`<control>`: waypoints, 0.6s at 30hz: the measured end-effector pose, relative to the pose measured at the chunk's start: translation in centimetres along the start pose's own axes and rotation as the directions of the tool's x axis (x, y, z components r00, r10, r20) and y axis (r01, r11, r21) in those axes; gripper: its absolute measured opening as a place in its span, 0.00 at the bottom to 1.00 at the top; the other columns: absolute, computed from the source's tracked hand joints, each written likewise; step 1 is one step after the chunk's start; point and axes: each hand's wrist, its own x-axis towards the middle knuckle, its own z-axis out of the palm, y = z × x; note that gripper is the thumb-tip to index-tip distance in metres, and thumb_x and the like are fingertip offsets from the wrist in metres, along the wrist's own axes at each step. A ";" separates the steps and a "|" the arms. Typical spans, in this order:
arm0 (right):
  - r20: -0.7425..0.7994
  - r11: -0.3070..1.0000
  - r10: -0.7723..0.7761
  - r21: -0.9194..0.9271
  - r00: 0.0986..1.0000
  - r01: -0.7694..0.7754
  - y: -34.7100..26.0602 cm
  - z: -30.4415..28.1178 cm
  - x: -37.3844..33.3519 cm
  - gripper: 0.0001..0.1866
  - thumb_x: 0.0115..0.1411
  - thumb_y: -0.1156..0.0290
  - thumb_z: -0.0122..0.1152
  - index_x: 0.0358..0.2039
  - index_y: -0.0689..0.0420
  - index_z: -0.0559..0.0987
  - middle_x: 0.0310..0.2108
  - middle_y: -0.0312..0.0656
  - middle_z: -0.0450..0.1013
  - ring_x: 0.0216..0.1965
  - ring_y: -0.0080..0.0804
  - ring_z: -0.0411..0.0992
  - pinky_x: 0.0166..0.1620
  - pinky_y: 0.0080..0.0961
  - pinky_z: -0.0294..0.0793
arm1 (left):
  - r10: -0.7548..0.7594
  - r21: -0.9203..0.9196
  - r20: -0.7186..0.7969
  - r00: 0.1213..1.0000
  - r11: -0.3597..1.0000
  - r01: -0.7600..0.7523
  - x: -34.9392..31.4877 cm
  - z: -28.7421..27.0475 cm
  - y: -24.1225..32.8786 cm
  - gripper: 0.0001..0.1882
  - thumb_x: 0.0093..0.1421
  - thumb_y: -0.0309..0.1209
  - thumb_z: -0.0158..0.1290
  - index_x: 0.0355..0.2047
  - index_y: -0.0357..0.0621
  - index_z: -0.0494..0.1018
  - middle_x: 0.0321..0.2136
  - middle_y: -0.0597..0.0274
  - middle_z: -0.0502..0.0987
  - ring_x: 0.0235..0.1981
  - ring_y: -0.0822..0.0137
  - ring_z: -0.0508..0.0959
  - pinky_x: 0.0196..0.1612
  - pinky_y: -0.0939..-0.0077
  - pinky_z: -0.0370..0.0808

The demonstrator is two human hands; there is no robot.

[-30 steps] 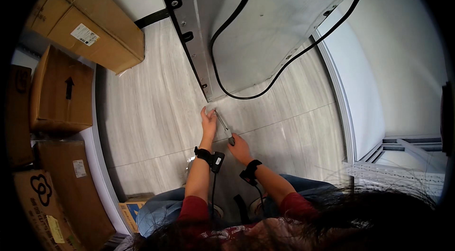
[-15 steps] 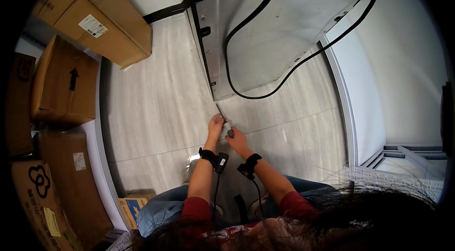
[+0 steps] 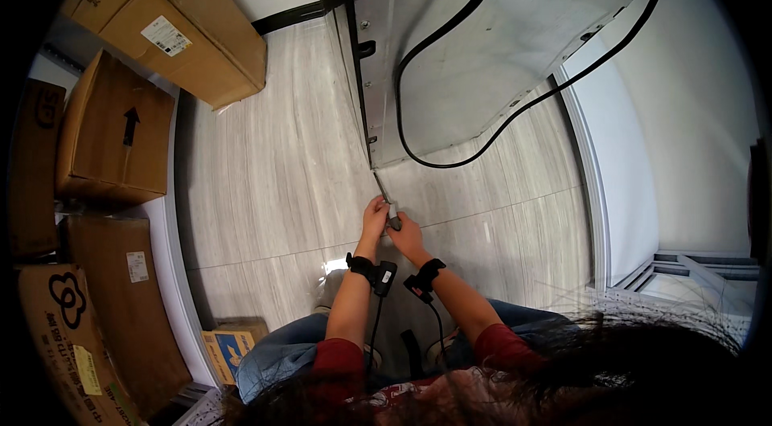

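Observation:
Between my two hands is a screwdriver (image 3: 393, 215) with a light and dark grey handle and a thin metal shaft. Its shaft points away from me, and the tip is at the lower corner of a large metal cabinet (image 3: 458, 96); whether it touches cannot be made out. My right hand (image 3: 408, 236) is closed around the back of the handle. The fingers of my left hand (image 3: 374, 218) are curled at the front of the handle, by the shaft. Black straps with small cabled boxes sit on both wrists.
A black cable (image 3: 438, 165) loops down from the cabinet in front of its panel. Cardboard boxes (image 3: 121, 133) are stacked along the left side, with a tall carton (image 3: 205, 44) farther off. A white wall panel (image 3: 611, 177) stands at the right. Light wood-look flooring (image 3: 265, 169) lies below.
The cabinet and boxes have shifted slightly right in the picture. Both hands and the screwdriver have moved a little to the right, and its tip appears closer to the cabinet's corner.

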 end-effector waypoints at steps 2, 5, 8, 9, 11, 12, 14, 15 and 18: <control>0.017 1.000 0.011 0.017 1.000 -0.011 -0.2 0.0 0.0 0.20 0.43 0.65 0.57 0.36 0.61 0.69 0.27 0.52 0.71 0.31 0.50 0.69 0.32 0.39 0.68 | 0.012 0.003 -0.003 1.000 1.000 -0.012 0.1 -0.1 -0.1 0.17 0.54 0.28 0.46 0.46 0.39 0.64 0.28 0.66 0.70 0.24 0.76 0.68 0.25 0.82 0.66; 0.034 1.000 0.009 0.013 0.999 -0.010 -0.2 -0.1 0.0 0.20 0.43 0.65 0.57 0.37 0.61 0.69 0.27 0.52 0.71 0.31 0.50 0.69 0.32 0.39 0.68 | 0.024 0.002 -0.008 1.000 1.000 -0.024 0.1 -0.1 -0.3 0.18 0.54 0.28 0.46 0.46 0.39 0.64 0.28 0.66 0.70 0.24 0.76 0.68 0.26 0.82 0.66; 0.022 1.000 0.007 0.019 1.000 -0.007 0.0 -0.1 0.1 0.20 0.43 0.65 0.57 0.37 0.61 0.69 0.27 0.52 0.71 0.31 0.51 0.69 0.32 0.39 0.68 | 0.029 -0.007 -0.016 0.999 1.000 -0.029 0.1 0.1 -0.3 0.17 0.54 0.27 0.46 0.46 0.39 0.64 0.28 0.66 0.70 0.24 0.76 0.67 0.26 0.83 0.66; 0.028 1.000 0.012 0.021 1.000 -0.012 0.1 -0.1 0.1 0.20 0.43 0.66 0.57 0.37 0.61 0.69 0.27 0.52 0.71 0.31 0.51 0.69 0.32 0.39 0.68 | 0.028 -0.005 -0.020 0.999 1.000 -0.028 0.0 0.2 -0.2 0.17 0.54 0.27 0.46 0.46 0.39 0.64 0.27 0.67 0.69 0.24 0.76 0.67 0.25 0.83 0.66; 0.044 0.999 0.019 0.025 0.999 -0.020 0.0 0.0 0.1 0.20 0.43 0.66 0.57 0.38 0.61 0.69 0.27 0.52 0.71 0.31 0.51 0.69 0.32 0.39 0.68 | 0.031 0.000 -0.029 0.999 1.000 -0.031 0.0 0.1 -0.3 0.17 0.54 0.27 0.46 0.46 0.39 0.64 0.27 0.67 0.69 0.23 0.77 0.67 0.25 0.84 0.65; 0.044 0.999 0.017 0.031 0.999 -0.018 -0.1 0.0 0.0 0.20 0.43 0.66 0.57 0.38 0.60 0.69 0.27 0.52 0.71 0.31 0.51 0.69 0.32 0.39 0.68 | 0.034 0.003 -0.029 0.999 0.999 -0.034 0.0 0.1 -0.3 0.17 0.54 0.27 0.46 0.46 0.38 0.64 0.26 0.67 0.69 0.23 0.77 0.67 0.24 0.84 0.65; 0.043 0.999 0.010 0.043 0.999 -0.012 0.0 0.1 0.1 0.20 0.43 0.66 0.56 0.38 0.60 0.69 0.27 0.52 0.71 0.31 0.51 0.69 0.32 0.39 0.68 | 0.044 0.004 -0.034 0.998 0.999 -0.044 0.1 0.0 -0.4 0.17 0.54 0.27 0.46 0.45 0.38 0.64 0.25 0.68 0.68 0.22 0.77 0.66 0.23 0.84 0.64; 0.040 0.999 0.004 0.038 0.999 -0.006 0.0 0.2 0.1 0.20 0.43 0.66 0.56 0.37 0.60 0.69 0.27 0.52 0.71 0.30 0.51 0.69 0.32 0.39 0.68 | 0.050 0.003 -0.039 0.998 0.999 -0.050 0.1 0.1 -0.5 0.17 0.54 0.27 0.46 0.45 0.38 0.64 0.25 0.68 0.68 0.22 0.77 0.66 0.23 0.85 0.64; 0.028 0.999 0.000 0.035 1.000 -0.001 0.2 0.1 0.2 0.20 0.43 0.66 0.56 0.37 0.60 0.69 0.27 0.52 0.71 0.30 0.50 0.69 0.32 0.39 0.68 | 0.051 0.008 -0.043 0.998 0.999 -0.051 0.3 0.4 -0.6 0.17 0.54 0.26 0.46 0.46 0.39 0.64 0.24 0.68 0.68 0.22 0.77 0.66 0.23 0.85 0.64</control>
